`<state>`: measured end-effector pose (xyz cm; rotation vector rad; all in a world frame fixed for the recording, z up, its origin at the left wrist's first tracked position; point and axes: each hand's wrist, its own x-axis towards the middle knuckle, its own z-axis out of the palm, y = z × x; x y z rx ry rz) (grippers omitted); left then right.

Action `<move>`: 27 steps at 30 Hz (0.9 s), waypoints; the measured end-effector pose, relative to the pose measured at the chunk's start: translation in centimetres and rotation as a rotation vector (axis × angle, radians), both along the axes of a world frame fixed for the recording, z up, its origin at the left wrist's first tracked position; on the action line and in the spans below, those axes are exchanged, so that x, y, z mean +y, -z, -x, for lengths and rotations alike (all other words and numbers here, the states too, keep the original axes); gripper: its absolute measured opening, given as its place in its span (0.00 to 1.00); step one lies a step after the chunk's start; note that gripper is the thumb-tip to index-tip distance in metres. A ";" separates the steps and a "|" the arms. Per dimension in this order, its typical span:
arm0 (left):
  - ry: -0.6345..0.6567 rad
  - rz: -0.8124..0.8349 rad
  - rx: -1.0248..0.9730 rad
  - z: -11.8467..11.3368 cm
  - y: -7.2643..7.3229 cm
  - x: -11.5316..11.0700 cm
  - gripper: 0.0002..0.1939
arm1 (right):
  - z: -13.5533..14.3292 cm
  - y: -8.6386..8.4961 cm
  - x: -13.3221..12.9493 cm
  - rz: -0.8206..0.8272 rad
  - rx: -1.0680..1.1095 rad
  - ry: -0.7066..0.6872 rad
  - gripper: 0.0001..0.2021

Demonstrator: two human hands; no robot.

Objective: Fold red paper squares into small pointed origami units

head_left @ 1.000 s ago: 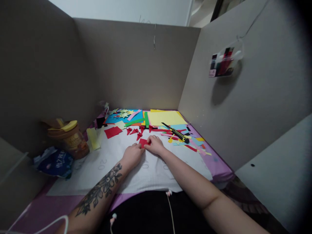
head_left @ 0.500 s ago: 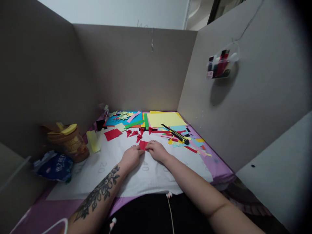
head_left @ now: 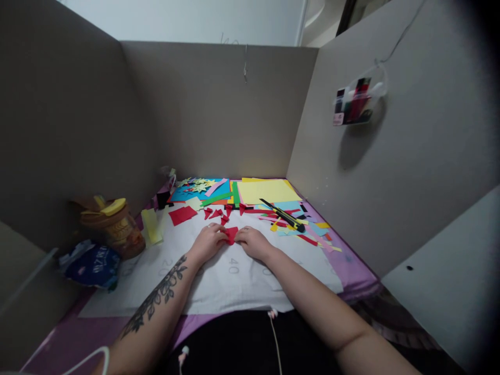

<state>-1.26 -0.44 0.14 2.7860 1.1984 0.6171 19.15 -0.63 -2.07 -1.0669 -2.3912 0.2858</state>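
Note:
Between my two hands is a small piece of red paper, resting low over the white sheet. My left hand closes its fingers on the paper's left edge. My right hand pinches the right edge with thumb and fingers. Just beyond them lie several small folded red paper pieces. To their left is a flat stack of red paper squares. The fingertips partly hide the edges of the held paper.
A black and yellow utility knife lies on coloured paper strips at right. Yellow sheets and a blue sheet with cut stars sit at the back. A brown tub and blue packet stand left. Grey panels enclose the table.
My left hand has shifted slightly up and its fingers have moved on the red paper, which now sits at a different angle. My right hand stays nearly in place. The view has shifted slightly.

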 end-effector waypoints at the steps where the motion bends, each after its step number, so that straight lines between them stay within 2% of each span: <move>1: 0.020 0.021 -0.005 0.2 0.0 -0.1 0.10 | -0.1 0.0 0.0 -0.015 -0.018 -0.014 0.15; 6: 0.050 0.197 -0.104 0.8 0.2 0.2 0.11 | -0.4 0.3 -0.3 -0.077 -0.092 -0.069 0.11; 12: -0.053 0.278 -0.132 0.5 0.4 1.2 0.12 | -0.8 0.5 -0.7 -0.083 -0.098 -0.120 0.11; 20: -0.166 0.397 -0.085 -0.1 0.3 2.0 0.12 | -1.0 0.4 -0.9 -0.031 -0.023 -0.123 0.17; 27: -0.262 0.428 -0.020 -0.8 -0.1 2.5 0.13 | -0.9 0.5 -0.9 -0.018 0.055 -0.133 0.17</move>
